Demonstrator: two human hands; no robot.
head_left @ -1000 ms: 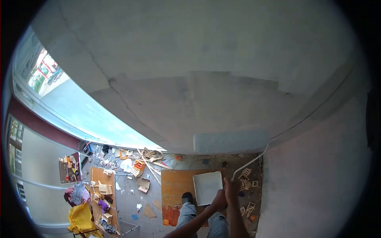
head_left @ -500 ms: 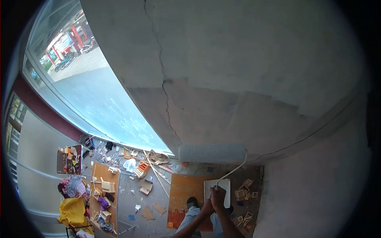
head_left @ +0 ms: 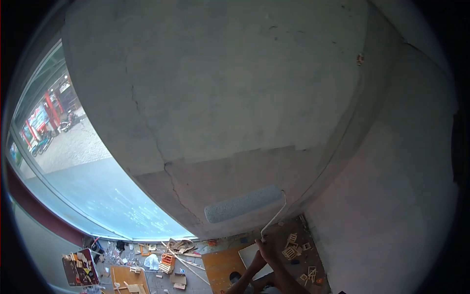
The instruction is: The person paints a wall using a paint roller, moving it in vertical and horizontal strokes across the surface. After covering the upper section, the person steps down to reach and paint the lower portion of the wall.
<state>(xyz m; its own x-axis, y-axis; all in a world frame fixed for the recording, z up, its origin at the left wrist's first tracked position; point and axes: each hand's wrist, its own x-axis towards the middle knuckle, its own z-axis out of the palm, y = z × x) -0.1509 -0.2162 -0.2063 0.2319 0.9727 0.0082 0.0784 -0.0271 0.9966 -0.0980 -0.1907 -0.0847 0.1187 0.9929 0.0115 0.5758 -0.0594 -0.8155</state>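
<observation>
A paint roller (head_left: 244,203) with a wide, pale grey sleeve is up against the lower part of the wall (head_left: 235,88), tilted with its right end higher. Its bent wire frame runs down from that right end to my hands. My right hand (head_left: 267,249) is wrapped round the handle just below the wire. Close under it, my left hand (head_left: 257,263) is closed round the handle too, partly covered by the right one. A white tray (head_left: 248,253) lies on the floor behind my forearms. The wall's upper area is greenish grey, the lower band pinker, with a jagged border between them.
An orange-brown board (head_left: 218,267) lies under my feet. Small wooden pieces (head_left: 291,250) are scattered to its right. At left stand a low table (head_left: 122,275) and a dark table (head_left: 81,267), both with things on them. A glass window (head_left: 112,191) borders the wall.
The view has tipped up and turned right, showing more wall. The roller has gone from nearly level near the floor to tilted and higher on the wall. Both hands have kept hold.
</observation>
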